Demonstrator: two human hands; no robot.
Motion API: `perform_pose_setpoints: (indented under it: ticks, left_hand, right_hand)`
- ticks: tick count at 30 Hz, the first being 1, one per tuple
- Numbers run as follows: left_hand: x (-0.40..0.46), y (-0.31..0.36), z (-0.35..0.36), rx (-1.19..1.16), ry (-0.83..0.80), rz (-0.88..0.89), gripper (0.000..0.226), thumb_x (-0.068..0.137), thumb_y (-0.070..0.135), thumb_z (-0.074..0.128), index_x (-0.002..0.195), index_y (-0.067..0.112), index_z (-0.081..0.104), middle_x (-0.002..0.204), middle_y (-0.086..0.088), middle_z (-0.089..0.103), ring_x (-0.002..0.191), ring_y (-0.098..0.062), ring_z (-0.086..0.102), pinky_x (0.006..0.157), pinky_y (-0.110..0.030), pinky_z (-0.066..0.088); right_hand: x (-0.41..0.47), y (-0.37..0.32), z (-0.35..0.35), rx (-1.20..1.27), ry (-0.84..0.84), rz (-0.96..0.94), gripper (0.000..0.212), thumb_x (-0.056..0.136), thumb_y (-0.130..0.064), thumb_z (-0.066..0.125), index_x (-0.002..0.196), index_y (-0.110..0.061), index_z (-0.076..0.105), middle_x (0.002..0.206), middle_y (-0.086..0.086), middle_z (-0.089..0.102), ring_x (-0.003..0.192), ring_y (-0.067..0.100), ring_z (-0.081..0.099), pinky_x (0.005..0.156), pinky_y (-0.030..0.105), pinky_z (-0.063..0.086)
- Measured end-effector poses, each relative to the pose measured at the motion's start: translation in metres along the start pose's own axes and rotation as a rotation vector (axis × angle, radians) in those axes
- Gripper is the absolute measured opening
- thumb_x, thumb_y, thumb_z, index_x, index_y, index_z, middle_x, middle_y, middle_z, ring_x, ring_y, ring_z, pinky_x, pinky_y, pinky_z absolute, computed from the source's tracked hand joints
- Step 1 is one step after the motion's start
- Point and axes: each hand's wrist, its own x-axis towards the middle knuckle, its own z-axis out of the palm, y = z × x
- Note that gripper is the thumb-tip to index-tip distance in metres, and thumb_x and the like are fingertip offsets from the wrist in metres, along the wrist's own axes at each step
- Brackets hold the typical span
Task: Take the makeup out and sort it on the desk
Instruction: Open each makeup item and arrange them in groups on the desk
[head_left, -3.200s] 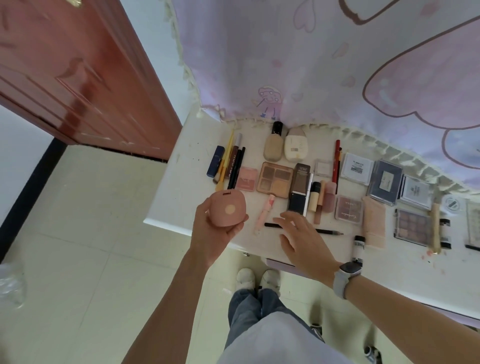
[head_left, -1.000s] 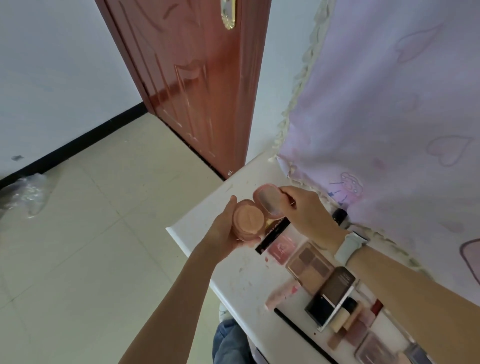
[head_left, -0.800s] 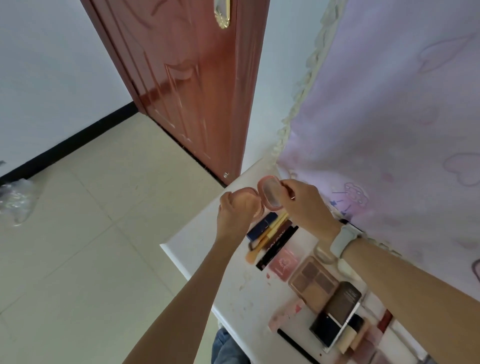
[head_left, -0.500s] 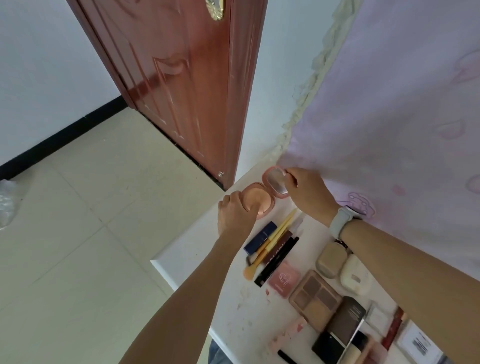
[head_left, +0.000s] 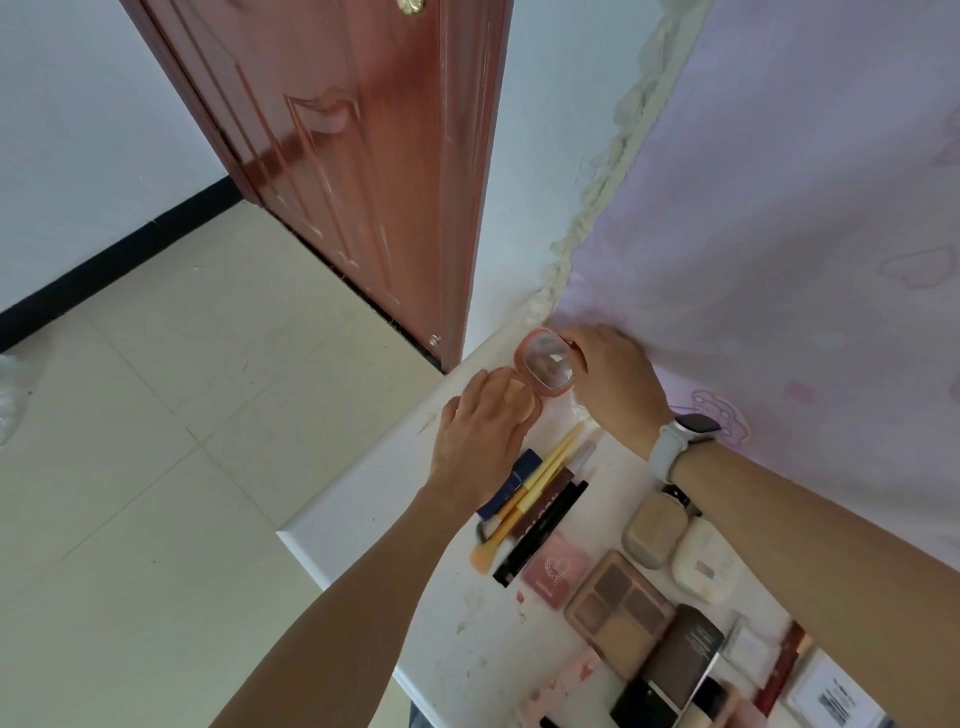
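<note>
The left hand (head_left: 480, 441) presses the base of the round pink hinged compact (head_left: 540, 371) onto the white counter (head_left: 363, 525) while the right hand (head_left: 613, 384) pinches its mirrored lid upright, apparently to stand it open beyond the brushes.

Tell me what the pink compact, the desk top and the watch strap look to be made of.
Pink compact: likely smooth moulded plastic, matt pink shell; its raised lid holds a reflective, mirror-like insert. Desk top: hard, smooth, white, with a rounded edge, perhaps laminate or painted board; smudges sit on its surface. Watch strap: pale grey, matt, bending round the wrist, probably silicone.
</note>
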Motion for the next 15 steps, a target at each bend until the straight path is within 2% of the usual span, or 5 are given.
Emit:
perform_pose_setpoints:
  ticks: [6,8,10,12,15]
  left_hand:
    - [0.007,0.004,0.001,-0.001,-0.028,-0.011,0.036,0.097,0.035,0.039,0.13,0.02,0.041,0.145,-0.001,0.032,0.137,-0.021,0.021,0.101,-0.037,0.034]
    - [0.003,0.001,-0.002,-0.045,-0.038,-0.007,0.039,0.098,0.032,0.038,0.134,0.018,0.039,0.147,-0.002,0.031,0.138,-0.022,0.02,0.103,-0.04,0.035]
    - [-0.007,-0.002,-0.01,-0.103,0.003,-0.034,0.041,0.095,0.023,0.045,0.135,0.013,0.042,0.146,-0.008,0.035,0.137,-0.028,0.025,0.103,-0.044,0.035]
    - [-0.023,-0.007,-0.015,-0.116,0.094,-0.094,0.041,0.09,0.012,0.054,0.13,0.008,0.049,0.139,-0.017,0.044,0.131,-0.035,0.036,0.101,-0.049,0.037]
    - [-0.052,-0.016,-0.016,-0.061,0.169,-0.239,0.036,0.089,0.011,0.057,0.125,0.007,0.054,0.135,-0.017,0.049,0.128,-0.036,0.042,0.102,-0.051,0.034]
  right_hand:
    - [-0.004,0.001,-0.007,-0.044,0.041,-0.007,0.02,0.092,-0.006,0.046,0.108,-0.005,0.058,0.104,0.011,0.059,0.096,0.024,0.054,0.075,0.03,0.045]
    - [-0.015,-0.004,-0.01,-0.053,0.103,-0.035,0.017,0.091,-0.008,0.047,0.103,-0.002,0.058,0.1,0.013,0.056,0.09,0.026,0.055,0.06,0.033,0.049]
    - [-0.031,-0.009,-0.009,-0.003,0.148,-0.121,0.015,0.087,-0.009,0.05,0.096,-0.002,0.059,0.094,0.014,0.057,0.08,0.025,0.057,0.048,0.024,0.041]
    - [-0.048,-0.012,-0.001,0.047,0.055,-0.241,0.017,0.086,-0.011,0.05,0.098,-0.005,0.061,0.097,0.011,0.06,0.083,0.022,0.059,0.055,0.02,0.04]
    - [-0.064,-0.015,0.015,0.026,-0.195,-0.447,0.021,0.088,-0.013,0.055,0.108,-0.012,0.062,0.109,0.007,0.059,0.098,0.022,0.056,0.074,0.03,0.049]
